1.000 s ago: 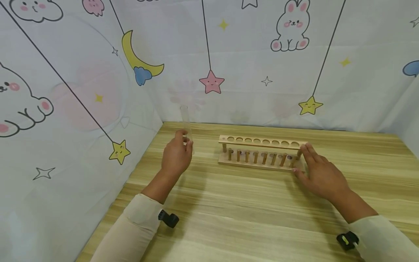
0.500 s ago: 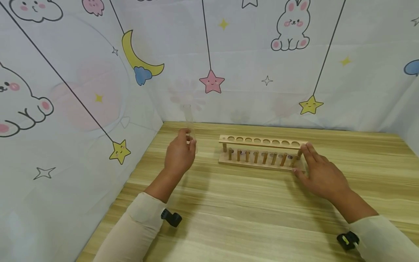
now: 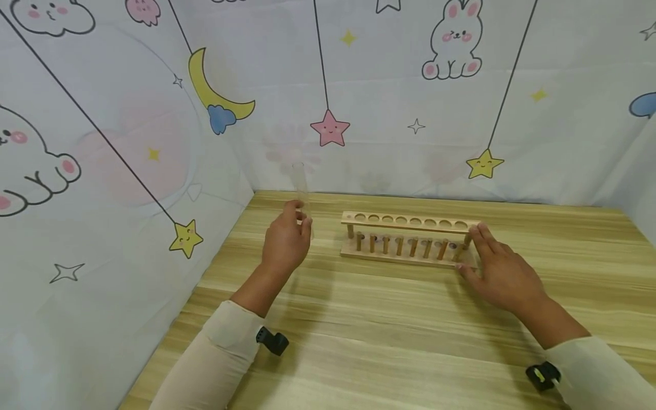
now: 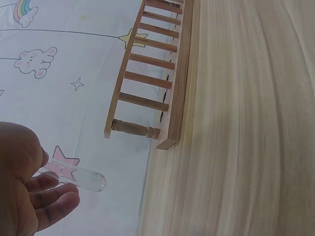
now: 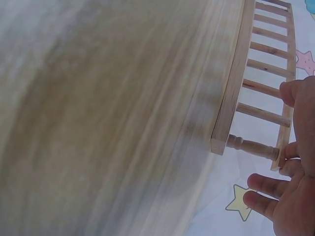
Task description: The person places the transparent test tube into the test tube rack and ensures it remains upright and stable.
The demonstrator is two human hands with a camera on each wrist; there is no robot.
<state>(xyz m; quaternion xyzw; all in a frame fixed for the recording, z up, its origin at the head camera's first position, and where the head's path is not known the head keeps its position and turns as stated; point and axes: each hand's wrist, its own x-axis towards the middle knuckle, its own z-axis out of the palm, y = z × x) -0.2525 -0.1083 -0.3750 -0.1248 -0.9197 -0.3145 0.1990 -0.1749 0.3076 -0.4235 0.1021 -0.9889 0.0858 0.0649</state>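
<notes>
The tube (image 4: pixel 87 178) is clear, round-ended, perhaps glass.

Curtained tabletop booth (image 3: pixel 102 319), white cartoon-printed cloth (image 3: pixel 379 74) around, wood-grain table (image 3: pixel 389 336)

Dressed in cream, fitted with black

Wears a cream left sleeve (image 3: pixel 205 364), ending in a broad cuff (image 3: pixel 233 333). Shows a pale right sleeve (image 3: pixel 605 370), tinged faintly green. Bears a small black device (image 3: pixel 273 341) at the left cuff's edge, rounded at one end, and a second black device (image 3: pixel 551 376) on the right, marked with a yellow-green patch (image 3: pixel 540 374), perhaps a label.
</notes>
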